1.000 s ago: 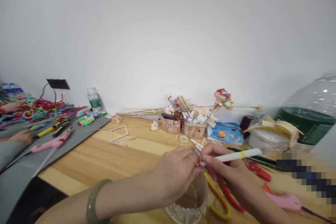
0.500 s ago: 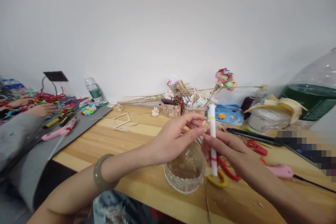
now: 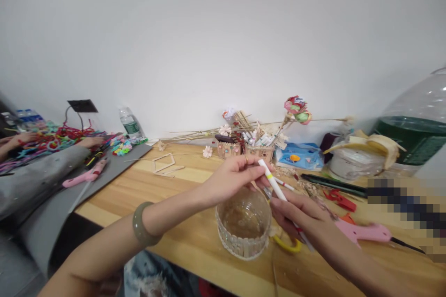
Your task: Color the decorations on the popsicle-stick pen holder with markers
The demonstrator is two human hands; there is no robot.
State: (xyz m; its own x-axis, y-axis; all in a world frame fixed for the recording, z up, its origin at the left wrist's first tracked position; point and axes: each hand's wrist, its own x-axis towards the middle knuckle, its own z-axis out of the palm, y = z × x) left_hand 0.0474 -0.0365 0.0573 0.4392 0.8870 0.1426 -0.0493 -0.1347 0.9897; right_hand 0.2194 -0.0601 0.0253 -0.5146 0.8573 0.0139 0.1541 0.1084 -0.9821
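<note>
A white marker with a yellow band point(image 3: 273, 183) is held at a slant between both hands. Thumb and fingers of my left hand point(image 3: 235, 177) pinch its upper end. My right hand point(image 3: 299, 211) grips its lower part, where a red band shows. Below the hands stands a clear round bowl point(image 3: 244, 222) with small wooden pieces around its side. Yellow-handled scissors point(image 3: 287, 244) lie to the right of the bowl, partly hidden by my right hand.
Behind are decorated holders point(image 3: 228, 148) with markers and sticks, and a blue packet point(image 3: 299, 155). A pink glue gun point(image 3: 369, 232) and red clip point(image 3: 341, 200) lie right. Another person's grey sleeve point(image 3: 45, 176) and hands are at left, near colourful pipe cleaners point(image 3: 52, 141).
The marker has tipped from upright to a slant, its top leaning left, and my left hand has closed on that end. The view has shifted slightly.
</note>
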